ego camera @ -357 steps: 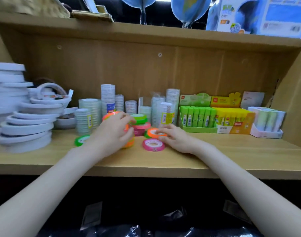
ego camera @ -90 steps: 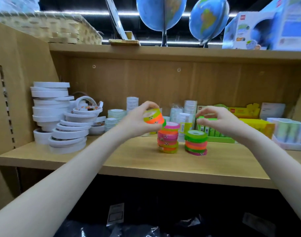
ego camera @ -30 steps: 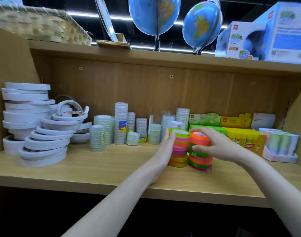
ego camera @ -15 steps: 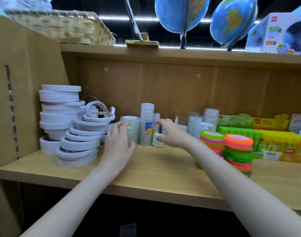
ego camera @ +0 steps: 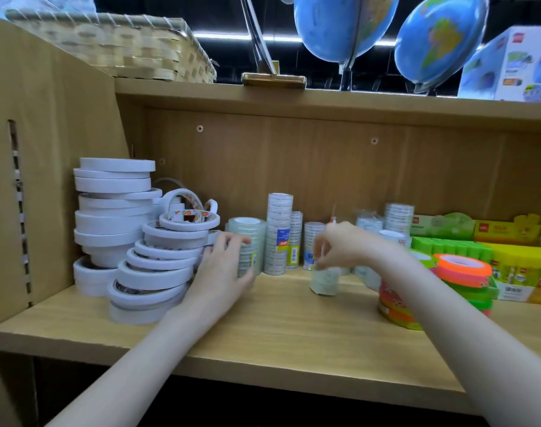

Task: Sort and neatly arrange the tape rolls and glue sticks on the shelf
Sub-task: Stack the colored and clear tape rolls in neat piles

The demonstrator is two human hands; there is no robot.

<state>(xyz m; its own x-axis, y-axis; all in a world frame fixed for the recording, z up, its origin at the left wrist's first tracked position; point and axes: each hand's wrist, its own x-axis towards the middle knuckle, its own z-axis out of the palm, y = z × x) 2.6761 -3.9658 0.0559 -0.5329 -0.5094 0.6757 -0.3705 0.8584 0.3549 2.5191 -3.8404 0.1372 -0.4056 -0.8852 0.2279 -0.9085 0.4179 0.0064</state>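
Note:
My left hand [ego camera: 223,272] curls round a short stack of clear tape rolls [ego camera: 249,241] near the shelf's left middle. My right hand [ego camera: 346,246] pinches the top of a small clear tape stack [ego camera: 324,280], which is blurred and stands on the shelf board [ego camera: 278,328]. Taller clear tape stacks [ego camera: 278,234] stand behind them. Two stacks of neon coloured tape rolls [ego camera: 461,280] stand to the right, partly hidden by my right forearm. Green and yellow glue stick boxes [ego camera: 509,263] sit at the far right.
Large white tape rolls [ego camera: 115,211] are piled in leaning stacks at the left, against the side wall [ego camera: 41,180]. The upper shelf carries a woven basket [ego camera: 115,47], two globes [ego camera: 438,41] and a box [ego camera: 509,66].
Both hands left the neon stacks and moved left to the clear tape. My left hand now grips a clear stack; my right hand has pulled a small clear stack forward.

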